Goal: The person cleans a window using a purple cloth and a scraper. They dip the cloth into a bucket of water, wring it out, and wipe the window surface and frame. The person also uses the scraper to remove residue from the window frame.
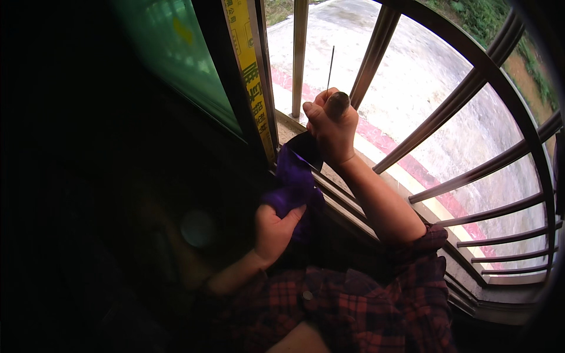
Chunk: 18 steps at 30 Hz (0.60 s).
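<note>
My right hand is closed around a dark rounded handle, whose butt end faces up towards me at the window. Below that fist shows a broad dark blade, like that of a cleaver, partly covered by a purple cloth. My left hand grips the cloth lower down, its thumb lying on top. The cloth touches the blade near the window track. A thin dark rod or wire rises beside my right fingers; whether I hold it cannot be told.
Curved metal window bars stand close beyond my right hand and forearm. Left of it are the window frame with a yellow printed strip and a greenish glass pane. The sill track runs beneath. The left side is very dark.
</note>
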{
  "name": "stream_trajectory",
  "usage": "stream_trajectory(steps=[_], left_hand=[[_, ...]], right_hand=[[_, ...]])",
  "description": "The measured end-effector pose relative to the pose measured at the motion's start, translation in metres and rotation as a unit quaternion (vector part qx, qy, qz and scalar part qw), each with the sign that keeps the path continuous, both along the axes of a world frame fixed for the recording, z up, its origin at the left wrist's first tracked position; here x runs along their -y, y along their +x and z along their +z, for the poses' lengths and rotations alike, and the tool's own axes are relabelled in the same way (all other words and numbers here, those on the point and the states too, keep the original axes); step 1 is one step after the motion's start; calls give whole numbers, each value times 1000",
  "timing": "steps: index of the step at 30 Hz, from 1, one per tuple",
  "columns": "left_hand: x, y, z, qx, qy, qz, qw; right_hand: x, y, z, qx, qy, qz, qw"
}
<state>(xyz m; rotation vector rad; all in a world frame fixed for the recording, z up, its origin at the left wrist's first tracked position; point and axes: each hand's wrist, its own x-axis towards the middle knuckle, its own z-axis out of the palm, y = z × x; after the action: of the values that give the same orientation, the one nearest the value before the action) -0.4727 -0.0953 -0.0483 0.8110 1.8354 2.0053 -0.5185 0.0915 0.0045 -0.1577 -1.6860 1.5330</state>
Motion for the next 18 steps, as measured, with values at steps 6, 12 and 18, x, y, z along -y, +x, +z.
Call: stream_trajectory(steps=[6,12,18], left_hand=[[-5,-12,-19,6,-49,39,998],[5,-20,-23,-55,-130,-58,988],[14,-19,-13,-172,-265,-172,933]], right_hand=[[19,-20,-17,-6,95,-15,995],[11,-26,-14,27,106,-62,992],[11,34,-3,48,154,-54,985]])
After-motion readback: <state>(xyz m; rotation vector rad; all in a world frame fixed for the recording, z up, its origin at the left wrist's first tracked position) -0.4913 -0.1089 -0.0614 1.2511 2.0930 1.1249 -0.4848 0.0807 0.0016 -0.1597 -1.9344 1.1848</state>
